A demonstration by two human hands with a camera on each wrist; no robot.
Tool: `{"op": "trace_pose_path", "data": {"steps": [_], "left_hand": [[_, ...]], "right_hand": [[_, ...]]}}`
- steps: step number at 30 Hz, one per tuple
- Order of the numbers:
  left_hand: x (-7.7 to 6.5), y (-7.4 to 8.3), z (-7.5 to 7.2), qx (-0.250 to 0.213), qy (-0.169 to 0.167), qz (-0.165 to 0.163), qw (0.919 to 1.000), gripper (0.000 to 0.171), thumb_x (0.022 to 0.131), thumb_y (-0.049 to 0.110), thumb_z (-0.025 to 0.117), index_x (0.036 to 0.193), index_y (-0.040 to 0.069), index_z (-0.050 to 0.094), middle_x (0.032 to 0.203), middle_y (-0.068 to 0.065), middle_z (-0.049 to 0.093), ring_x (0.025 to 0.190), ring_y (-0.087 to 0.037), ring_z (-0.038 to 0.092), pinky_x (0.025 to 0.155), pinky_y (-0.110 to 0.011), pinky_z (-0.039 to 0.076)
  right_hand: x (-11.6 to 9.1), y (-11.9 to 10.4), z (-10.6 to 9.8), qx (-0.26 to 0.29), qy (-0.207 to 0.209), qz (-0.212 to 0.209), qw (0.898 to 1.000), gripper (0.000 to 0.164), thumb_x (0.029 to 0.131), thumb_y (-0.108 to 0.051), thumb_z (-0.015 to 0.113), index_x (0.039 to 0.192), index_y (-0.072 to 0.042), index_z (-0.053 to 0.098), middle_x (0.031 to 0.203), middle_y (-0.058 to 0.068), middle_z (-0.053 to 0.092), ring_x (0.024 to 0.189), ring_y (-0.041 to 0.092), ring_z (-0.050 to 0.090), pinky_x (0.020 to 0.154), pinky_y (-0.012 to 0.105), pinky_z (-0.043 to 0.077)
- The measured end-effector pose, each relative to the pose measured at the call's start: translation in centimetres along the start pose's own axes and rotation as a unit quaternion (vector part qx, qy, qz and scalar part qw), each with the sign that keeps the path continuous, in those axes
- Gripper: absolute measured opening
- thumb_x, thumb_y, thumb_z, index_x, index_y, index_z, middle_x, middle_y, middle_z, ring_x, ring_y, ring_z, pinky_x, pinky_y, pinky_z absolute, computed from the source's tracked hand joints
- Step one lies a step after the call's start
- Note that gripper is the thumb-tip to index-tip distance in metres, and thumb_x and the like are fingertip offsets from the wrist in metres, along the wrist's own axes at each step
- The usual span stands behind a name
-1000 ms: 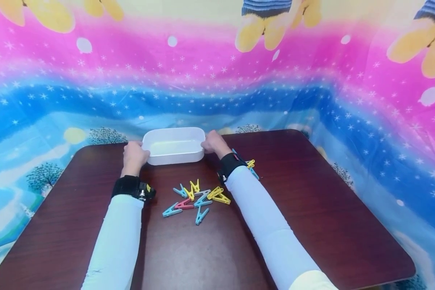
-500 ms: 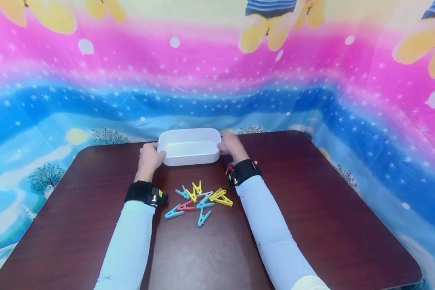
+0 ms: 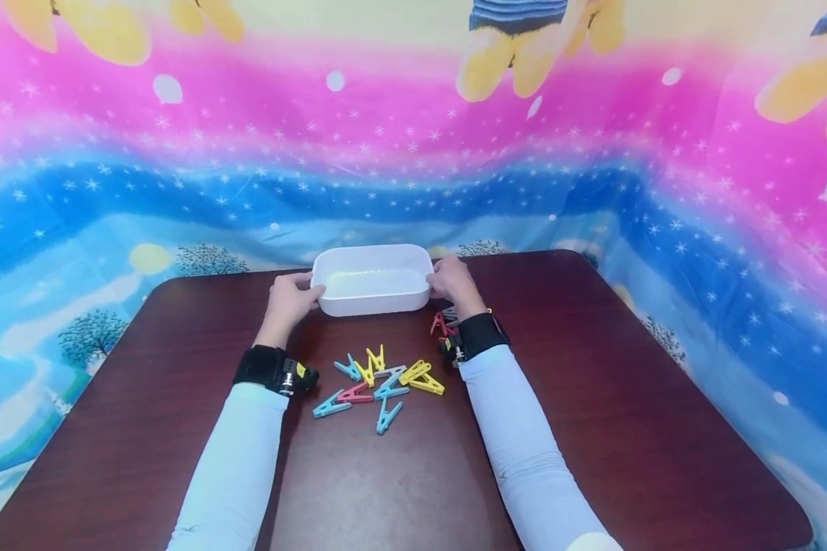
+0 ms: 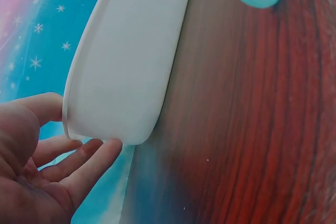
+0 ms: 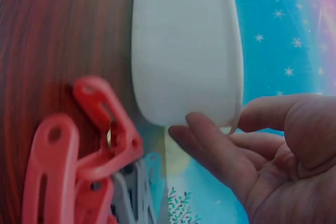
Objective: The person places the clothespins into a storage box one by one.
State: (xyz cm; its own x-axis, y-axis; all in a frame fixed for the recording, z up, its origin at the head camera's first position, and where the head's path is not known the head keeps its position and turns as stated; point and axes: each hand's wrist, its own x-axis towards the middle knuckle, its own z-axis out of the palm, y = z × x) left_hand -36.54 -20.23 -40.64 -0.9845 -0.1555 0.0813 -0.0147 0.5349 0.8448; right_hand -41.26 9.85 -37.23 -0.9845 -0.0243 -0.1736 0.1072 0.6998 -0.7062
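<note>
A white plastic basin (image 3: 375,303), oblong with rounded corners and nothing inside, sits at the far side of the table. My left hand (image 3: 288,304) grips its left end, thumb over the rim and fingers against the outer wall, as the left wrist view shows on the basin wall (image 4: 126,61). At the opposite end, my right hand (image 3: 456,285) holds the rim the same way, its fingertips (image 5: 202,124) against the end wall. Red clothespins (image 5: 105,156) and a grey clothespin (image 5: 131,187) lie close below the right hand, partly hidden by the wrist in the head view.
Several clothespins lie loosely mid-table, among them a red clothespin (image 3: 354,393), a blue clothespin (image 3: 388,418) and a yellow clothespin (image 3: 427,384). The dark wooden table (image 3: 634,428) ends just behind the basin, where a patterned cloth (image 3: 386,164) hangs.
Both hands have slid the basin to the right along the far side, mostly in the first half second. The pile of clothespins mid-table stays put; red ones beside the right wrist have come into view.
</note>
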Motion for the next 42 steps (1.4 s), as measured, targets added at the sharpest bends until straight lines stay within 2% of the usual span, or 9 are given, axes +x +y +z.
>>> {"op": "trace_pose_path", "data": {"steps": [6,12,14,16,19,22,32,38,42], "left_hand": [[0.0,-0.3,-0.2,0.012,0.003,0.002,0.9999,0.050,0.089,0.029,0.062,0.132,0.005,0.051,0.123,-0.018,0.057,0.092,-0.029,0.066,0.076,-0.038,0.056],[0.9,-0.3,-0.4,0.005,-0.004,-0.002,1.0000,0.062,0.092,0.034,0.055,0.142,0.003,0.034,0.135,-0.019,0.048,0.117,-0.031,0.053,0.090,-0.043,0.050],[1.2,-0.3,-0.5,-0.006,-0.011,-0.006,0.9999,0.062,0.094,0.032,0.053,0.144,0.003,0.031,0.138,-0.019,0.045,0.122,-0.031,0.048,0.094,-0.044,0.047],[1.4,-0.3,-0.4,-0.018,-0.022,-0.007,0.9996,0.059,0.095,0.027,0.052,0.144,0.002,0.031,0.139,-0.020,0.044,0.124,-0.031,0.046,0.095,-0.043,0.047],[1.4,-0.2,-0.3,-0.018,-0.031,-0.004,0.9993,0.054,0.095,0.019,0.049,0.143,0.002,0.032,0.138,-0.020,0.045,0.123,-0.031,0.048,0.093,-0.042,0.047],[1.3,-0.2,-0.3,-0.013,-0.032,-0.004,0.9994,0.053,0.092,0.012,0.049,0.142,0.004,0.035,0.136,-0.019,0.048,0.119,-0.030,0.052,0.089,-0.041,0.050],[-0.2,1.4,-0.4,0.059,-0.032,-0.027,0.9974,0.057,0.081,0.014,0.063,0.134,0.000,0.047,0.119,-0.021,0.059,0.092,-0.029,0.065,0.076,-0.039,0.056],[-1.3,2.9,0.0,0.153,-0.011,-0.042,0.9873,0.051,0.076,0.019,0.071,0.119,-0.004,0.056,0.103,-0.020,0.064,0.087,-0.030,0.064,0.075,-0.041,0.055],[-1.5,3.6,0.2,0.154,-0.006,-0.068,0.9857,0.055,0.075,0.020,0.072,0.120,-0.006,0.053,0.102,-0.021,0.063,0.085,-0.030,0.066,0.072,-0.038,0.056]], "right_hand": [[0.1,0.3,-0.1,0.047,-0.018,-0.003,0.999,0.032,0.093,-0.014,0.053,0.121,0.001,0.058,0.119,0.019,0.056,0.098,0.029,0.064,0.083,0.039,0.054],[-1.2,-0.7,-0.9,0.004,0.037,0.014,0.999,0.027,0.089,-0.027,0.060,0.079,-0.003,0.060,0.069,0.010,0.058,0.084,0.029,0.067,0.064,0.035,0.052],[-1.7,-1.2,-1.0,-0.023,0.037,0.019,0.999,0.027,0.087,-0.027,0.062,0.076,-0.003,0.060,0.065,0.009,0.059,0.082,0.029,0.068,0.057,0.033,0.048],[-2.1,-1.5,-0.9,-0.042,0.025,0.022,0.999,0.023,0.086,-0.024,0.063,0.088,-0.001,0.064,0.075,0.011,0.066,0.083,0.027,0.068,0.057,0.031,0.049],[-2.3,-1.8,-0.5,-0.049,0.007,0.028,0.998,0.029,0.087,-0.019,0.062,0.108,0.002,0.061,0.091,0.014,0.067,0.085,0.025,0.068,0.059,0.029,0.053],[-2.1,-1.8,-0.3,-0.050,0.004,0.030,0.998,0.034,0.086,-0.016,0.062,0.115,0.002,0.059,0.095,0.016,0.067,0.085,0.024,0.069,0.063,0.030,0.055],[-0.7,-0.8,-0.4,-0.019,0.021,0.038,0.999,0.023,0.091,-0.018,0.059,0.104,-0.001,0.067,0.096,0.016,0.069,0.085,0.024,0.069,0.079,0.038,0.054],[-0.2,-0.7,-0.3,-0.008,0.034,0.014,0.999,0.022,0.093,-0.015,0.055,0.103,0.000,0.068,0.097,0.016,0.067,0.087,0.025,0.068,0.072,0.034,0.055],[-0.1,-0.7,-0.5,-0.015,0.034,0.001,0.999,0.024,0.094,-0.016,0.052,0.100,-0.001,0.069,0.095,0.016,0.068,0.088,0.026,0.067,0.065,0.031,0.053]]}}
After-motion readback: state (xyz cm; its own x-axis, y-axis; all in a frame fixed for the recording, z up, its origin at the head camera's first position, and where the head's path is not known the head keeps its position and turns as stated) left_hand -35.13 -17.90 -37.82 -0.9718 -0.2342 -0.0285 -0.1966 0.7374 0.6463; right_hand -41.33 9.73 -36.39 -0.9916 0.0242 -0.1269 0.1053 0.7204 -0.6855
